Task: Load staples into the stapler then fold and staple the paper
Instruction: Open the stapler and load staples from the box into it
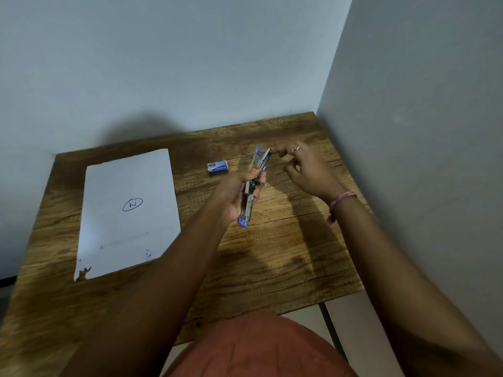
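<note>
Left hand [236, 195] grips the opened silver-blue stapler [254, 183]; right hand's [307, 170] fingertips pinch its tip.

A handwritten mark is seen near the middle of the white paper [128, 213], which lies toward the left edge of the tabletop [285, 254]: two characters enclosed in a drawn oval, read from this side as "H1" or an upside-down "14"; which of these is meant cannot be told. A smaller scribble is found near the paper's near right corner, but it cannot be read. Print is carried on the small blue staple box [217, 167] near the far edge, too blurred to be made out.
</note>
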A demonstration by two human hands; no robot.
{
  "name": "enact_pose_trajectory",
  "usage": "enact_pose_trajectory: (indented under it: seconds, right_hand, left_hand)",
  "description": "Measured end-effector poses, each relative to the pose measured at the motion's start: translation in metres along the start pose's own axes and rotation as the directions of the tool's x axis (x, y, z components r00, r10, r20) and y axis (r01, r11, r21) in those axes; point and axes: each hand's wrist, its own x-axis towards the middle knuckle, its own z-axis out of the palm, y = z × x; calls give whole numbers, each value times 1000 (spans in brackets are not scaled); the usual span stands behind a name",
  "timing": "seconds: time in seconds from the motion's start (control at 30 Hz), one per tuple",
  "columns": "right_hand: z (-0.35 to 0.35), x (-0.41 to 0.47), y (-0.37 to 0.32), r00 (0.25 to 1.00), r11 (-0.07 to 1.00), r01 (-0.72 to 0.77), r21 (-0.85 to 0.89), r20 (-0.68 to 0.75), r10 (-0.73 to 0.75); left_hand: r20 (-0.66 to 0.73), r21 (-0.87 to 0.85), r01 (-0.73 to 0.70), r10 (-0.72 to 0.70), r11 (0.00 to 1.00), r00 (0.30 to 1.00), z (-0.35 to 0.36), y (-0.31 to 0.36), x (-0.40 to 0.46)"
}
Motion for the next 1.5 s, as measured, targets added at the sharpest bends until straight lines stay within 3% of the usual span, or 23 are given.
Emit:
enact_pose_trajectory:
  seconds: [0.4, 0.6, 0.77, 1.33, 1.5]
  right_hand:
    - [10, -2, 1, 994, 978, -92, 186, 68, 81]
    - [14, -6, 0, 972, 843, -218, 492, 30, 234]
    - [15, -7, -3, 960, 766, -229, 601, 9, 280]
    - [22, 3, -20, 887, 657, -275, 702, -78, 455]
    - [25, 3, -19, 883, 669, -267, 693, -102, 458]
  left_hand:
    - [13, 65, -13, 12, 998, 1000, 0, -3, 1]
    - [11, 48, 6, -7, 999, 1000, 1, -6, 2]
    - [21, 15, -1, 1, 1000, 1000, 2, -4, 2]
    - [-31, 64, -93, 95, 994, 995, 8, -5, 1]
    - [-32, 86, -87, 90, 993, 995, 7, -6, 1]
